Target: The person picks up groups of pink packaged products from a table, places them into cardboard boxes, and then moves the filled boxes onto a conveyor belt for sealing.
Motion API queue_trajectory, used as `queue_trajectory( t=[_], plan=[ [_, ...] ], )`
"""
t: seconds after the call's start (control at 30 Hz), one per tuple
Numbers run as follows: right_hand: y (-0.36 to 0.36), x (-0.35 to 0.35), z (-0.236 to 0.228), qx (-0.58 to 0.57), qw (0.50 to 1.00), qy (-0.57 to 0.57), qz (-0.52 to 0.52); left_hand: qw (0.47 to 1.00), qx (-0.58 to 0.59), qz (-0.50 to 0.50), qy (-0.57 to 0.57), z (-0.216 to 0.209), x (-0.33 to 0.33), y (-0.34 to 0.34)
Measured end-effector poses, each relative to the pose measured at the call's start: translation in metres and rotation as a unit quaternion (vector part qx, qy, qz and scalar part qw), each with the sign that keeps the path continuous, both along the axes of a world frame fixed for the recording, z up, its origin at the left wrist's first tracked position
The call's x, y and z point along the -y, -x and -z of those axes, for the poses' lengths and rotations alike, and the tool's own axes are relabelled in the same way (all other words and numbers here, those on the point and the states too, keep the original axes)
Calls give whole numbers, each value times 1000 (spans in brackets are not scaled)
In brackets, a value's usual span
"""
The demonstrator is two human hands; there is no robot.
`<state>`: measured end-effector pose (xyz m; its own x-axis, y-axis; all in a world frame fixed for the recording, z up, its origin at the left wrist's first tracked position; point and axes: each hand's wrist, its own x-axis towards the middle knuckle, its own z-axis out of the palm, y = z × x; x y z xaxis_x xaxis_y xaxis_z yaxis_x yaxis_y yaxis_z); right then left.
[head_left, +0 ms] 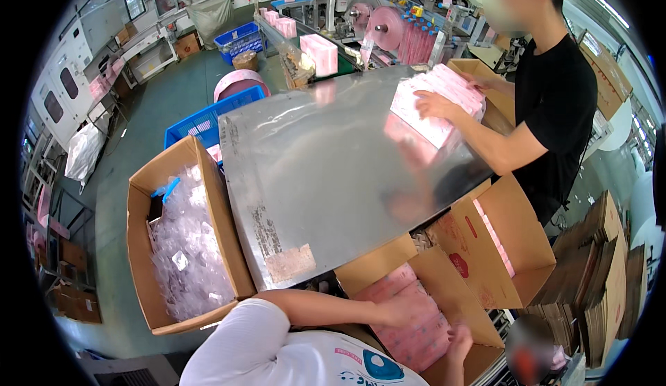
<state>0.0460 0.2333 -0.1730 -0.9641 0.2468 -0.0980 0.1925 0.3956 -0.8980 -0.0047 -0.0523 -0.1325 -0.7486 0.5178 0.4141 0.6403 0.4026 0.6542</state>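
Note:
Pink wrapped packs (416, 341) lie side by side in an open cardboard box (461, 292) in front of me. My left hand (399, 311) reaches in from the left and rests against the top of these packs; blur hides its fingers. At the packs' right end, beside the box wall, is my right hand (458, 342), with its fingers apart and near the pack edge. Whether it presses on the packs I cannot tell.
A steel table (312, 171) stands ahead. Across it, a person in black (555, 101) handles a stack of pink packs (437, 101). A box of clear plastic bags (187, 247) stands left, another carton (499, 240) right, and flattened cartons (590, 282) farther right.

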Motion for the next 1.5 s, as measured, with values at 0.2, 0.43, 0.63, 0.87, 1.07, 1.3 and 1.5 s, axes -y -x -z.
queue_trajectory(
  t=[0.2, 0.43, 0.63, 0.87, 1.07, 1.3, 1.5],
  plan=[
    [-5, -8, 25, 273, 896, -235, -259, 908, 349, 220, 74, -1, 56, 28],
    [71, 102, 2, 181, 871, -254, -380, 888, 336, -246, 195, -10, 290, 70],
    [142, 227, -39, 92, 909, -133, -384, 782, 304, -456, 297, 35, 402, 52],
    [189, 341, -19, -142, 902, -177, -367, 775, 68, -522, 350, 25, 363, 56],
    [212, 350, 13, -172, 853, -343, -354, 930, 239, -242, 140, 20, 419, 87],
    [217, 356, 4, -150, 846, -387, -335, 931, 143, -320, 103, -57, 457, 278],
    [217, 355, 2, -155, 841, -402, -327, 912, 79, -393, 83, -87, 423, 465]
  ],
)
